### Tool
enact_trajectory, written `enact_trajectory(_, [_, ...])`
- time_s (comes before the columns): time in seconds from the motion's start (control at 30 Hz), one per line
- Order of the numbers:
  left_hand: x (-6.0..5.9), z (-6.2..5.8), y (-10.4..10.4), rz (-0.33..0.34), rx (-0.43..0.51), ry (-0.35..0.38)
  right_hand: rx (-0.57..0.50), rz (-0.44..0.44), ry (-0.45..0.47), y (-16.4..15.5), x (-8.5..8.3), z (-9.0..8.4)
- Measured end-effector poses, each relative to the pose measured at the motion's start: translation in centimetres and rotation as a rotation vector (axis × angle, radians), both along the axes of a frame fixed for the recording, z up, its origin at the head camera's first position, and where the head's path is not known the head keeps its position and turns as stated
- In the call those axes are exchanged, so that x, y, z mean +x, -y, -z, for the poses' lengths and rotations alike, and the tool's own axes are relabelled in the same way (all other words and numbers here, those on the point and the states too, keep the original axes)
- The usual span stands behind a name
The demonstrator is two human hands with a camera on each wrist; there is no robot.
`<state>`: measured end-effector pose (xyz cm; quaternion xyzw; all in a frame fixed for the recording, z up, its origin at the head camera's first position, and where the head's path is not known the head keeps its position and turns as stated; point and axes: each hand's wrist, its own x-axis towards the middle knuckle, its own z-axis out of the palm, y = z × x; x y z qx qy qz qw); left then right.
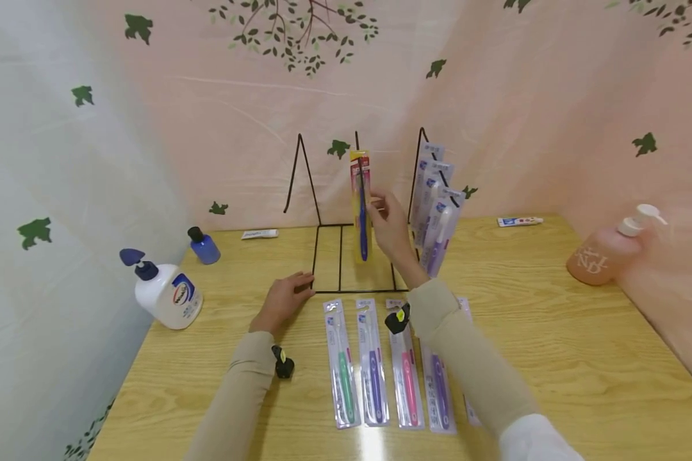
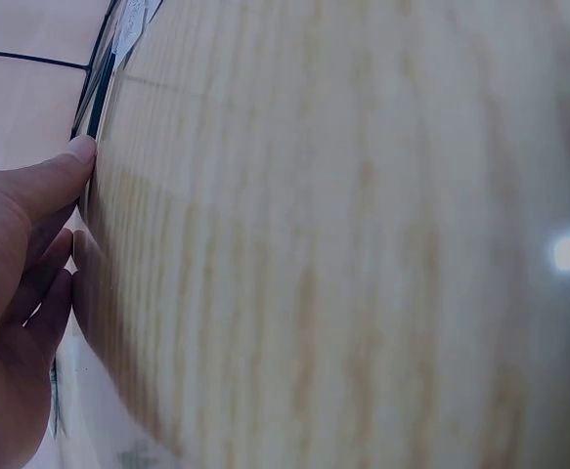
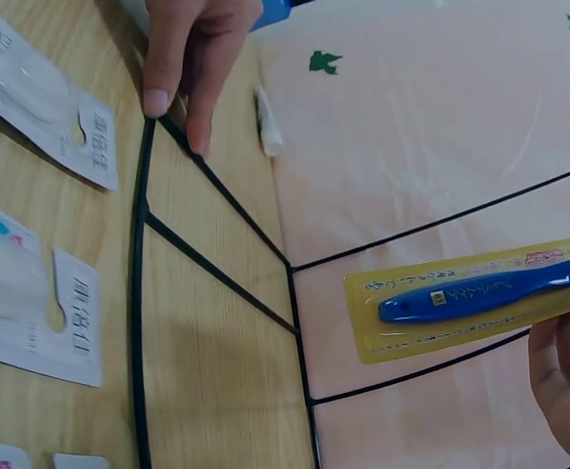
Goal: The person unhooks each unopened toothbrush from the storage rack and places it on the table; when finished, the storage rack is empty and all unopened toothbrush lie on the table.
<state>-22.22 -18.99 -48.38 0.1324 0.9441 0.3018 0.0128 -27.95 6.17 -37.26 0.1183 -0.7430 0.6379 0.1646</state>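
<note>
My right hand (image 1: 391, 227) grips the edge of a packaged toothbrush (image 1: 363, 214), blue-handled on a yellow and red card. The pack stands upright at the middle prong of a black wire rack (image 1: 340, 259). In the right wrist view the blue handle (image 3: 480, 293) shows through clear plastic. My left hand (image 1: 282, 299) holds the rack's front left corner between thumb and fingers, also seen in the left wrist view, where the thumb (image 2: 55, 176) lies against the wire. Several packaged toothbrushes (image 1: 438, 224) hang on the rack's right prong. The left prong is bare.
Several packaged toothbrushes (image 1: 341, 365) lie in a row before the rack, partly under my right forearm. A white pump bottle (image 1: 170, 298), a blue bottle (image 1: 205, 248) and a white tube (image 1: 259, 234) are at left. Another tube (image 1: 519, 221) and a pink pump bottle (image 1: 600, 256) stand right.
</note>
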Motion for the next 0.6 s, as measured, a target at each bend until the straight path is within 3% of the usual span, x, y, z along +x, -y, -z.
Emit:
enact_trajectory(0.3, [0.2, 0.0, 0.0, -0.004, -0.001, -0.022, 0.113, 0.001, -0.012, -0.4, 4.5, 0.0])
enact_trajectory(0.6, [0.2, -0.2, -0.2, -0.008, 0.002, -0.004, 0.095, -0.053, -0.011, -1.5, 8.0, 0.6])
